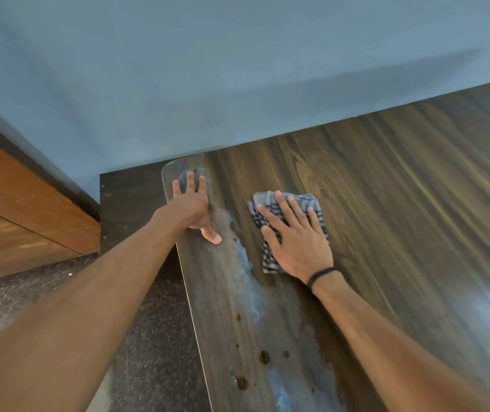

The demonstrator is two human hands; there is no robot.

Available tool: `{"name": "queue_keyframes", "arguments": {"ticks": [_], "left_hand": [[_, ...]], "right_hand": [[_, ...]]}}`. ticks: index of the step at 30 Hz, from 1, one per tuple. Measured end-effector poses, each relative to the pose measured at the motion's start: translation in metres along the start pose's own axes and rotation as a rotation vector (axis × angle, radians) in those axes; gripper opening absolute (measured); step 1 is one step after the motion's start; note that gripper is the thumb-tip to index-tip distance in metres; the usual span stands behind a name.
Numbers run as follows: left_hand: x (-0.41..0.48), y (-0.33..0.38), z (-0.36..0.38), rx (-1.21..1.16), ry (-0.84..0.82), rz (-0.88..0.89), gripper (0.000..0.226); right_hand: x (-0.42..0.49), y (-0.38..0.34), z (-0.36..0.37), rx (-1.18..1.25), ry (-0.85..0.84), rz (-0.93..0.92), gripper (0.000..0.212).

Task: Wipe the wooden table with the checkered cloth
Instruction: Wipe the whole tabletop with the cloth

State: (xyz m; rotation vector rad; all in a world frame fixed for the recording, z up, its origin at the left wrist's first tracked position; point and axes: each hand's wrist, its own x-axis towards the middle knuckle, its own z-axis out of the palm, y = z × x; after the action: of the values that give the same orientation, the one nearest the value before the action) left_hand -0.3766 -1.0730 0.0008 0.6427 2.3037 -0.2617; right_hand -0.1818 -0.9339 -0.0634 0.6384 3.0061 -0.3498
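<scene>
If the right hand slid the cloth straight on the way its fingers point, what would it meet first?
The right hand points up-left across bare table; the way looks free until the blue wall at the table's back edge, though depth is hard to judge.

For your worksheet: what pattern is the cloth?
Dark-and-light checks on the cloth; head view.

Cloth [288, 230] on table [401, 203]; wall [238, 69] behind
</scene>
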Motion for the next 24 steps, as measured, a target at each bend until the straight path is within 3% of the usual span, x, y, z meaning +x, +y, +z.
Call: {"name": "queue_keyframes", "arguments": {"ticks": [6,9,14,18,22,24], "left_hand": [[-0.036,0.004,0.028,0.041,0.113,0.102,0.139],[-0.058,0.011,0.057,0.085,-0.059,0.112,0.150],[-0.074,0.021,0.078,0.065,-0.026,0.092,0.154],[-0.079,0.025,0.071,0.054,-0.026,0.060,0.152],[-0.083,0.024,0.077,0.049,-0.005,0.092,0.151],[-0.083,0.020,0.076,0.029,0.018,0.092,0.151]], "right_hand": [[-0.045,0.003,0.009,-0.031,-0.011,-0.104,0.053],[-0.042,-0.007,0.005,-0.003,0.005,0.049,0.055],[-0.097,0.005,0.014,-0.013,-0.005,-0.120,0.054],[-0.092,-0.007,0.012,0.023,0.023,0.091,0.055],[-0.122,0.013,0.014,-0.039,-0.017,-0.176,0.055],[-0.120,0.029,0.005,-0.064,-0.002,-0.158,0.054]]}}
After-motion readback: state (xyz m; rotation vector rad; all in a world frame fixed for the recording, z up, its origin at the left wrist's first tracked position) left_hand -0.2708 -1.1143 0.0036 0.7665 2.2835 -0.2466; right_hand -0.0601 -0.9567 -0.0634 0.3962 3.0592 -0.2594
